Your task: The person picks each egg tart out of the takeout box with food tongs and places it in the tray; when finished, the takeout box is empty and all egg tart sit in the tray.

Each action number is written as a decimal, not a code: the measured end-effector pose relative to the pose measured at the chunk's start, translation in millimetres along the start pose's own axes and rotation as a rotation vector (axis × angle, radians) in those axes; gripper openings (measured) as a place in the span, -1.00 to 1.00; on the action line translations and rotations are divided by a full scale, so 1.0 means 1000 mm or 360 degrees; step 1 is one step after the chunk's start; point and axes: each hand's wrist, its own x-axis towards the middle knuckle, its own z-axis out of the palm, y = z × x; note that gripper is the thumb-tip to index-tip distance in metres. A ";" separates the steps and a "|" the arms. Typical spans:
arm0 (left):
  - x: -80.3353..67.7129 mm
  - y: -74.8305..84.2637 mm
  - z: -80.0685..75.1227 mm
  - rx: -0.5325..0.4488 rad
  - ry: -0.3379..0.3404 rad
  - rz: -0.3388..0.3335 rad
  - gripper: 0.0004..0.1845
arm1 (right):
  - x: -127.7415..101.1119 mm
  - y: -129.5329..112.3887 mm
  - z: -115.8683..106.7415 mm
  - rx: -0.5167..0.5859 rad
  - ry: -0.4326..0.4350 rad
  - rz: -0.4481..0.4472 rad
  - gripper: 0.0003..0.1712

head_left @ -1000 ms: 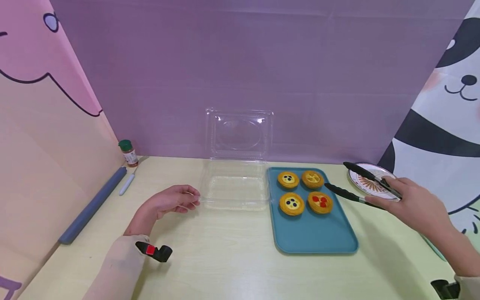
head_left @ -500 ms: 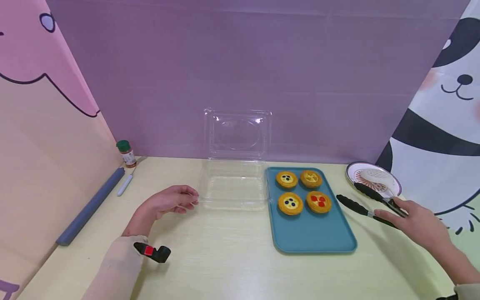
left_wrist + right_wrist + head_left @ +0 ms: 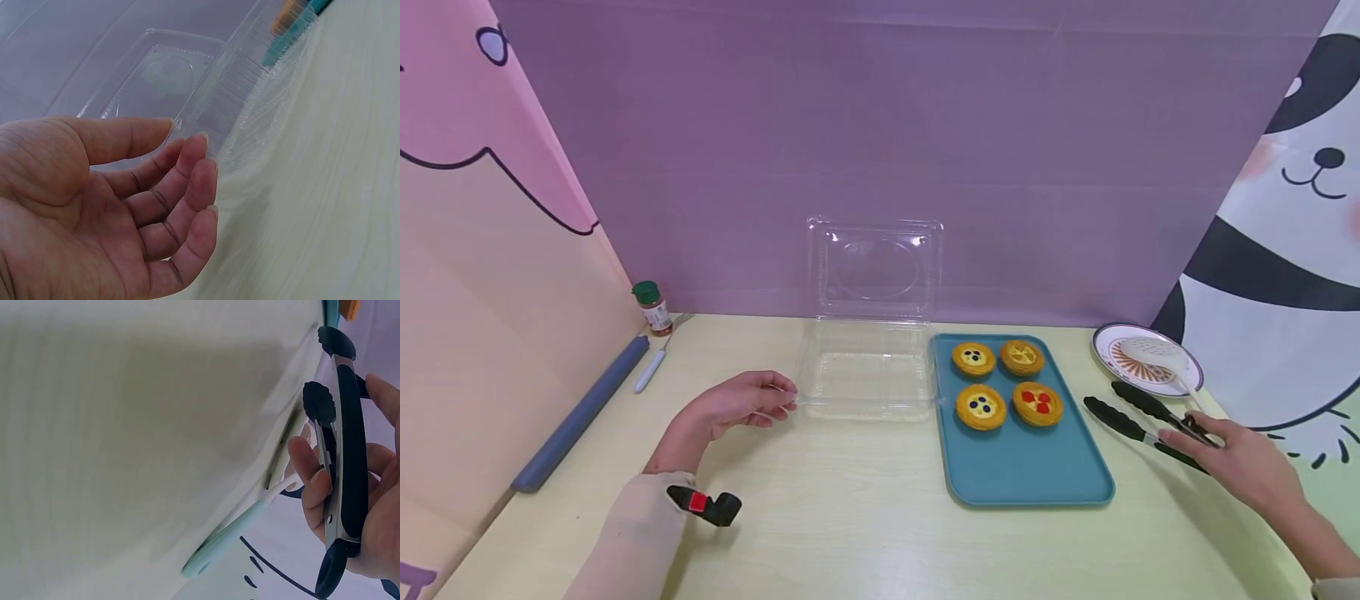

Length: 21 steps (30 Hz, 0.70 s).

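Observation:
My right hand (image 3: 1251, 467) grips black-tipped metal tongs (image 3: 1150, 417) by the handles, to the right of the blue tray; their arms stand apart with nothing between them. In the right wrist view the fingers curl round the tongs (image 3: 347, 450). My left hand (image 3: 741, 404) is at the near left corner of a clear plastic clamshell container (image 3: 872, 379), whose lid stands raised at the back. In the left wrist view the thumb and forefinger pinch the container's edge (image 3: 194, 106). Several egg tarts (image 3: 981, 407) with different toppings sit on the blue tray (image 3: 1030, 475).
A patterned plate (image 3: 1101, 346) at the back right bears a white slotted spoon (image 3: 1150, 352); its pale green handle (image 3: 228, 540) shows in the right wrist view. A green-capped jar (image 3: 655, 308), a white-handled utensil (image 3: 651, 371) and a blue roll (image 3: 583, 412) lie left.
My right hand has drawn the tongs right and lower, away from the tarts, toward the table's right side. The left hand has stayed at the container's corner.

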 end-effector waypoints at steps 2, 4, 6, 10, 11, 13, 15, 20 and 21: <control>0.000 0.000 0.000 -0.0003 -0.0005 0.0001 -0.62 | -0.001 0.003 0.001 0.0000 -0.0006 0.0003 0.02; 0.000 -0.001 0.000 -0.0003 -0.0007 0.0002 -0.62 | -0.001 0.005 0.002 -0.0003 -0.0017 0.0004 0.03; 0.000 -0.001 0.000 -0.0004 -0.0008 0.0002 -0.62 | -0.002 0.009 0.003 -0.0002 -0.0037 -0.0010 0.03; -0.001 -0.001 0.000 -0.0012 -0.0007 0.0002 -0.62 | -0.003 0.015 0.006 -0.0014 -0.0029 -0.0083 0.00; -0.001 -0.001 0.000 -0.0014 -0.0007 0.0003 -0.63 | -0.004 0.017 0.006 -0.0014 -0.0030 -0.0099 0.00; -0.001 -0.001 0.000 -0.0014 -0.0010 0.0004 -0.62 | -0.006 0.020 0.007 -0.0010 -0.0032 -0.0114 -0.02; -0.001 -0.001 0.001 -0.0009 -0.0013 0.0003 -0.62 | -0.009 0.023 0.009 0.0022 -0.0038 -0.0120 -0.03; -0.001 0.001 0.000 0.0005 -0.0013 0.0002 -0.62 | -0.013 0.028 0.013 0.0037 0.0022 -0.0198 -0.08; -0.001 0.001 0.000 0.0006 -0.0011 0.0002 -0.62 | -0.013 0.029 0.014 0.0033 0.0042 -0.0216 -0.09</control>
